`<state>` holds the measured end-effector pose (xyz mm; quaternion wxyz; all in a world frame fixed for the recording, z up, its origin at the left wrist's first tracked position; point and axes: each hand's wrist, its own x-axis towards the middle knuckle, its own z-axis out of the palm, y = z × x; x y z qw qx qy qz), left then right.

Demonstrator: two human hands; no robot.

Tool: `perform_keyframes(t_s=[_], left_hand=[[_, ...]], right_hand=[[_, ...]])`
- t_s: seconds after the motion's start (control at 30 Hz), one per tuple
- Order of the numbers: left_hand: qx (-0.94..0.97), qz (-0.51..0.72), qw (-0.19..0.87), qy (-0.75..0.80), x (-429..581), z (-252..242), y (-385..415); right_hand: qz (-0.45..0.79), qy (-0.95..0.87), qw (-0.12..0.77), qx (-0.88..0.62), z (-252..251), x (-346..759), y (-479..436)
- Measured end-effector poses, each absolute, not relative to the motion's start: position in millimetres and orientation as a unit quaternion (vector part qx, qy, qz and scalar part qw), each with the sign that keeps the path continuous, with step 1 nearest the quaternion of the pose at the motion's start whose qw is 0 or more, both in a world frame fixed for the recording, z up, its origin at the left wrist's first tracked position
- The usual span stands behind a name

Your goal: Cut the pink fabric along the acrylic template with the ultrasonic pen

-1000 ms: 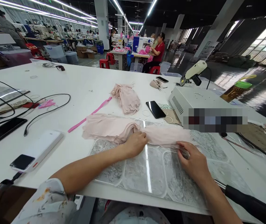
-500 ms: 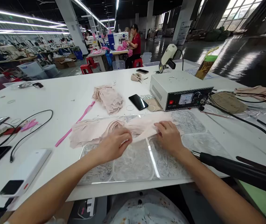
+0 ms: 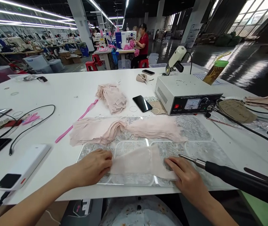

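A thin pale pink fabric piece (image 3: 140, 163) lies flat on a clear glass plate (image 3: 195, 138) near the table's front edge. My left hand (image 3: 93, 168) presses its left end, fingers curled down on the cloth. My right hand (image 3: 187, 179) holds down its right end, fingers flat and together. Behind it a long pile of pink fabric pieces (image 3: 124, 129) stretches across the plate. A black-handled tool with a metal tip (image 3: 233, 179) lies just right of my right hand.
A white control box (image 3: 185, 94) with a dial stands behind the plate, a phone (image 3: 142, 103) and a second fabric stack (image 3: 112, 98) to its left. Cables (image 3: 28, 125), a white power bank (image 3: 23, 168) and pink strip (image 3: 76, 123) lie left. A person in red sits at a far sewing table.
Both hands have pulled one fabric piece off the pile and drawn it toward the front edge, where it is spread flat. The camera view also shifted.
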<state>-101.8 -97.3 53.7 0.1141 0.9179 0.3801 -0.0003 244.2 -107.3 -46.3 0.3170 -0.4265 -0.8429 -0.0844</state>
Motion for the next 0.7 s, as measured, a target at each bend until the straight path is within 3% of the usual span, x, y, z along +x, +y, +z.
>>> perform_keyframes(t_s=[0.27,0.57,0.7], left_hand=[[0.976,0.018,0.093,0.196,-36.0,19.5,-65.0],[0.960,0.052,-0.019,0.276,-34.5,4.4,-73.8],[0.978,0.092,-0.020,0.184,-17.4,17.1,-63.5]], right_hand=[[-0.045,-0.821,0.333,-0.462,-60.8,262.8,-111.4],[0.014,-0.730,0.441,-0.521,-54.3,281.2,-126.3],[0.050,-0.656,0.507,-0.557,-54.1,285.3,-147.2]])
